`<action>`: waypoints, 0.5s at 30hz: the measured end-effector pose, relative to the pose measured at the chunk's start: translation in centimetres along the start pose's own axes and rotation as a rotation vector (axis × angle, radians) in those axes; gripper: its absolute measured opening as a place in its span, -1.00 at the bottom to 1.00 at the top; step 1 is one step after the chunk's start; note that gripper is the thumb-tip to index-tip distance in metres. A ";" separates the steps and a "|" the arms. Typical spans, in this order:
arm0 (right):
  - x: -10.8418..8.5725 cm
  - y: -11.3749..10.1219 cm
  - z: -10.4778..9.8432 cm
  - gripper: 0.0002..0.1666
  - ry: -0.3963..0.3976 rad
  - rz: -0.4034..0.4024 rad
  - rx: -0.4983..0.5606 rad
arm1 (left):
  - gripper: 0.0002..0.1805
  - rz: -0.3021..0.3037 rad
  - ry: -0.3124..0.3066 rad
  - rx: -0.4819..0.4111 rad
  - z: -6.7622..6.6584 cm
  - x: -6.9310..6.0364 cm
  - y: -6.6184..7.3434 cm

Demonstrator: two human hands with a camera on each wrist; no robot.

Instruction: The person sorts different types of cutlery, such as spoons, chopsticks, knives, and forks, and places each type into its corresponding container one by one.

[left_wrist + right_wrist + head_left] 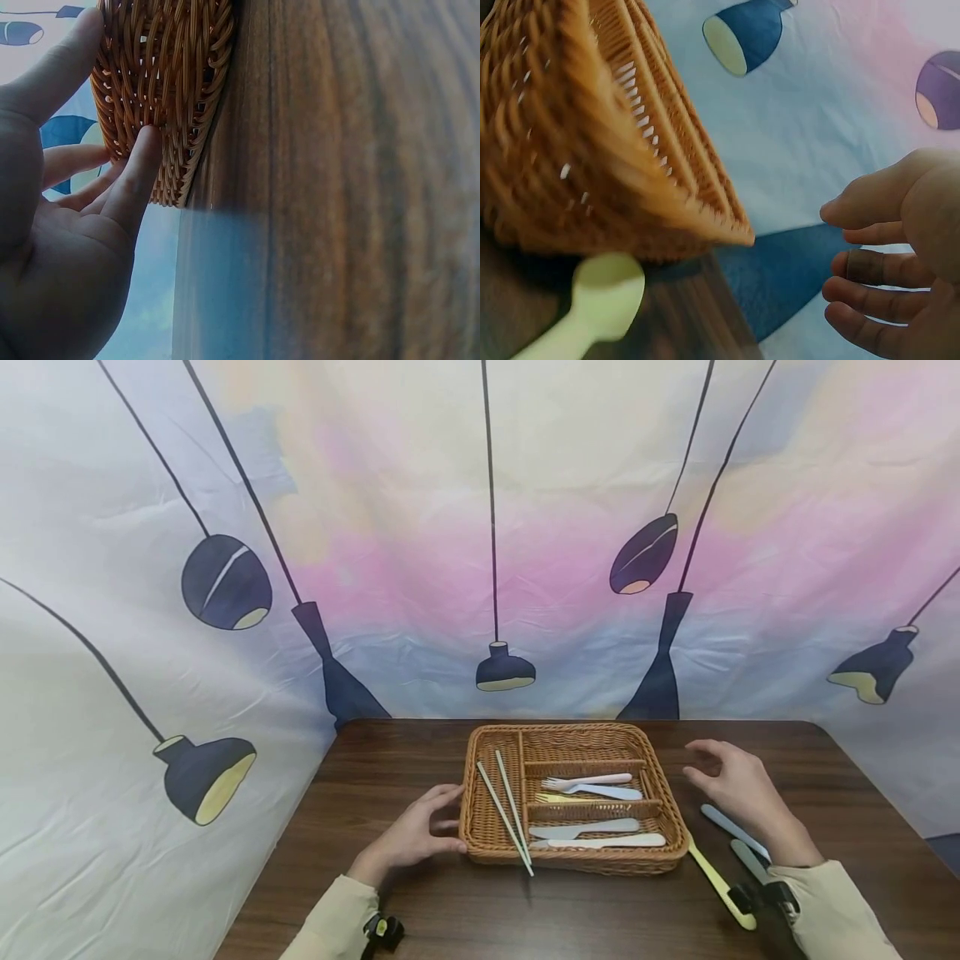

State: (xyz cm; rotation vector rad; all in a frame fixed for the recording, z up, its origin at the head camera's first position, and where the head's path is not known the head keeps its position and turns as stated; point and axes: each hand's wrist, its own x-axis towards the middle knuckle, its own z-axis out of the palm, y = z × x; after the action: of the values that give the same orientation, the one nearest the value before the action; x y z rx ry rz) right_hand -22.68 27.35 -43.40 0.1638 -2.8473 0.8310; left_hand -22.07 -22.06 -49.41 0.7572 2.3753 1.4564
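Note:
A brown wicker cutlery basket (581,866) with several compartments stands on the table. My left hand (415,832) touches its left wall with the fingertips; in the left wrist view the fingers of that hand (82,217) rest against the weave, not wrapped round it. My right hand (738,785) hovers right of the basket, holding nothing, its fingers loosely bent. Two pale green chopsticks (504,812) lean in the left compartment, their ends over the front rim. Forks (607,792) in pink, blue and yellow lie in the middle compartment. Knives (606,841), one grey-green and one white, lie in front.
A yellow spoon (609,294) lies on the table by the basket's right front corner. Beside it, partly under my right forearm, are a blue handle (731,828) and a grey-green handle (747,860). A printed cloth (450,527) hangs behind the dark wooden table (397,752).

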 end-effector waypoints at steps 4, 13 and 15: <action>-0.6 1.3 0.2 -0.47 -0.014 0.020 -0.023 | 0.03 0.006 0.003 0.003 0.0 -0.1 0.0; -1.5 3.9 0.1 -0.45 -0.068 0.053 -0.056 | 0.05 -0.003 -0.001 0.000 0.0 -0.1 0.2; -1.7 4.2 0.2 -0.43 -0.093 0.071 -0.057 | 0.05 -0.011 0.001 0.001 -0.1 0.0 0.3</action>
State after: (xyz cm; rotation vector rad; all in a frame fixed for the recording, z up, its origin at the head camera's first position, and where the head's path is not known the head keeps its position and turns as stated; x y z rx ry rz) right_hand -21.69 30.80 -46.11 0.0973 -2.9757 0.7737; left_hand -21.98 -22.04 -49.14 0.7426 2.3778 1.4514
